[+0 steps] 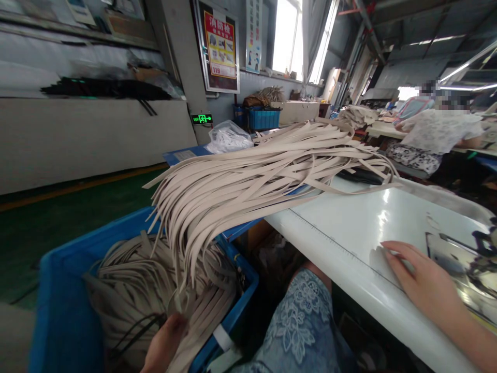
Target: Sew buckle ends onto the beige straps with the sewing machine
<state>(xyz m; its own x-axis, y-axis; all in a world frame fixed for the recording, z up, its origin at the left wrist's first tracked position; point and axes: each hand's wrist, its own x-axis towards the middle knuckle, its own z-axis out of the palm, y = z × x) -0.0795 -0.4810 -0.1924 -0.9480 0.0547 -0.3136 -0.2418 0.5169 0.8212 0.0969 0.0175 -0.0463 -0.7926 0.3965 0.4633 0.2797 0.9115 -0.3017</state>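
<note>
My left hand (166, 339) reaches down into a blue plastic bin (58, 280), its fingers closed on a beige strap (181, 300). More long, flat straps (135, 274) lie coiled around it in the bin, and a dark thin strip (142, 327) runs beside the fingers. My right hand (421, 280) rests over the front edge of the white sewing table (341, 217), fingers extended and slightly bent, with nothing plainly held. A large bundle of beige straps (248, 166) lies across the table's left end, its ends drooping over the bin.
Metal sewing machine parts (481, 264) stand at the right. A clear plastic bag (229, 139) sits behind the straps. My knee, under blue lace-patterned cloth (298, 321), is between bin and table. A co-worker in a white top (442, 129) sits farther back. Another blue bin (264, 119) is by the wall.
</note>
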